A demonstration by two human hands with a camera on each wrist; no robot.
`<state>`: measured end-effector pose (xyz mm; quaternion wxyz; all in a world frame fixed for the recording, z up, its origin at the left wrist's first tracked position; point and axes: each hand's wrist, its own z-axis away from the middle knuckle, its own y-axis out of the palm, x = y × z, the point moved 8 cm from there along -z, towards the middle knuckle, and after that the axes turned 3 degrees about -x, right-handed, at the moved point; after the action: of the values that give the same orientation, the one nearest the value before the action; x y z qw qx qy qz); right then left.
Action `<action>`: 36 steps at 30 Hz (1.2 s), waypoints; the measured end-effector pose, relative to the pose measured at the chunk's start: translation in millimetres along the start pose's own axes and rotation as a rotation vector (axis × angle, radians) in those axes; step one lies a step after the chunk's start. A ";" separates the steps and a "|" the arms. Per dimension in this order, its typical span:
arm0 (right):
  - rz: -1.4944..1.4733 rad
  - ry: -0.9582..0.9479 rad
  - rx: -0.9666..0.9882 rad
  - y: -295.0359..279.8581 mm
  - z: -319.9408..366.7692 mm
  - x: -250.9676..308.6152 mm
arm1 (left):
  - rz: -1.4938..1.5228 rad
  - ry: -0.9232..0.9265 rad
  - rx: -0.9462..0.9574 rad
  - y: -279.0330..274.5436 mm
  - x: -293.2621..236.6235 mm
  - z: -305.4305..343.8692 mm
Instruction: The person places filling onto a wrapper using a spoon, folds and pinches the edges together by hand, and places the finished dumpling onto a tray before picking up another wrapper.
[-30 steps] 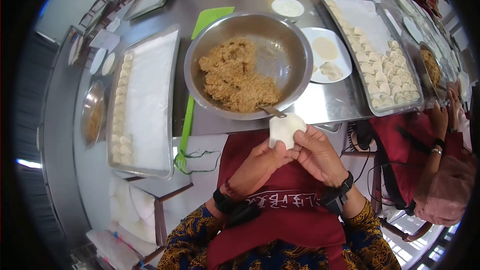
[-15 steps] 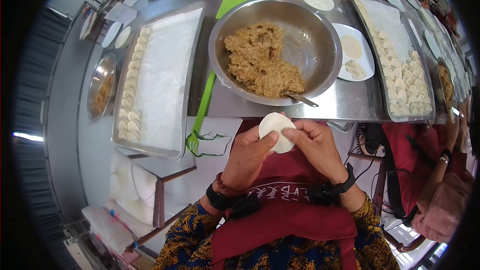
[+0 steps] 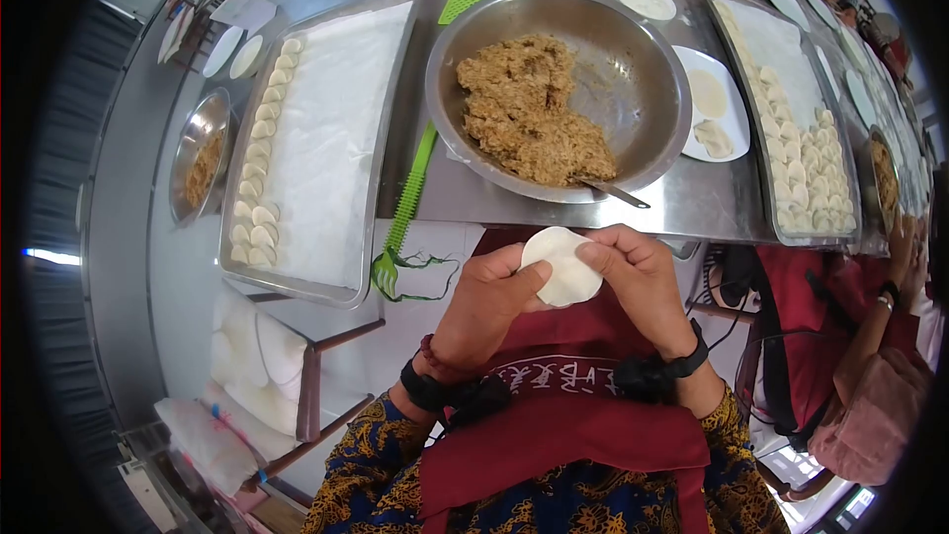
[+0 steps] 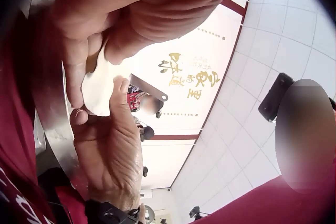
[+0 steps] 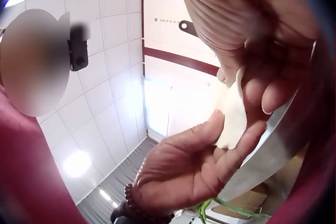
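A round white dough wrapper (image 3: 560, 264) is held over my lap, just below the table edge. My left hand (image 3: 491, 302) pinches its left side between thumb and fingers. My right hand (image 3: 633, 277) pinches its right side, thumb on top. The left wrist view shows the wrapper (image 4: 97, 90) between both hands, and the right wrist view shows its thin edge (image 5: 232, 113). Straight ahead stands a big steel bowl (image 3: 647, 89) of brown minced filling (image 3: 529, 114) with a spoon (image 3: 613, 193) leaning at its near rim.
A steel tray (image 3: 326, 148) on the left holds a row of folded dumplings (image 3: 259, 153). Another tray (image 3: 796, 153) on the right holds several more. A white plate (image 3: 714, 104) of wrappers sits by the bowl. A green mat (image 3: 415, 188) lies between tray and bowl. Another person sits at right.
The hands have lowered slightly with the wrapper and turned it flatter. The view has shifted, so bowl and trays sit further right and up.
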<state>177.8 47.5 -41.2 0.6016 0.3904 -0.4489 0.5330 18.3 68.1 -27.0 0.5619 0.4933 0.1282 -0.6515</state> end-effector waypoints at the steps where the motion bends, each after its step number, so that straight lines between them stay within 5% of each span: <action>1: 0.001 0.001 0.001 -1.7 -0.5 -1.0 | 0.040 -0.015 0.003 -0.5 -0.5 0.6; 11: -0.167 0.031 -0.036 11.4 0.1 4.6 | 0.069 0.092 0.023 1.1 8.0 -2.7; 20: -0.095 0.007 -0.029 11.9 2.9 9.7 | 0.084 -0.009 0.068 -6.0 7.7 2.9; 26: 0.081 -0.050 -0.087 0.1 7.1 35.4 | 0.448 0.106 0.047 -2.4 -5.4 -2.6; 29: 0.644 -0.619 -0.470 -33.0 22.8 89.5 | 0.423 0.081 0.028 -14.3 -12.2 -1.1; 32: 0.834 -0.899 -0.380 -12.4 9.4 122.3 | 0.458 0.055 0.038 -15.6 -13.1 -4.4; 36: 0.910 -0.904 -0.217 -0.1 -10.9 118.2 | 0.505 0.041 0.011 -19.9 -13.4 -7.7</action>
<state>182.7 92.3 68.6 0.1033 0.2841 -0.8296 0.4695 3.4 88.4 -27.8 0.7014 0.5258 0.0088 -0.4811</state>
